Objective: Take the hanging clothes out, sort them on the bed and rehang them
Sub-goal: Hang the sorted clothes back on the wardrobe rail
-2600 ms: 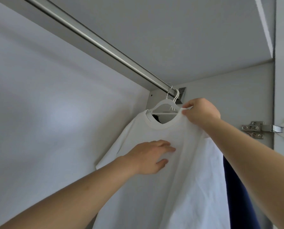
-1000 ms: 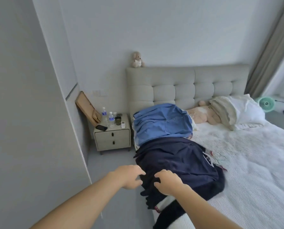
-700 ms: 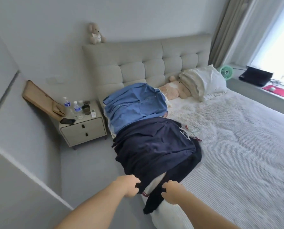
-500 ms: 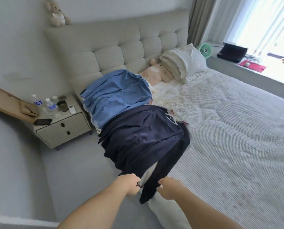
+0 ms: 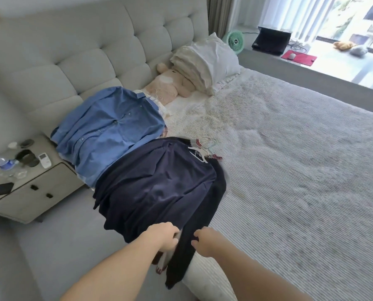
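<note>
At six o'clock, both forearms reached forward over the bed (image 5: 289, 170) edge. Left hand (image 5: 164, 235) grip curled on the navy garment (image 5: 155, 187) hem; right hand (image 5: 204, 242) fingers curled, pinching the black garment (image 5: 181, 263) beside it.

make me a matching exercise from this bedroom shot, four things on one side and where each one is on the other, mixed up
Things:
1. light blue button shirt
2. small green round fan
3. white remote control
4. beige stuffed bear

Places:
A. on the grey bedside table
B. on the window ledge, beside the black laptop
C. partly under the white pillow
D. on the bed's near edge, between the grey tufted headboard and the navy garment

Pairs: 1-D, 2-B, 3-A, 4-C
</note>
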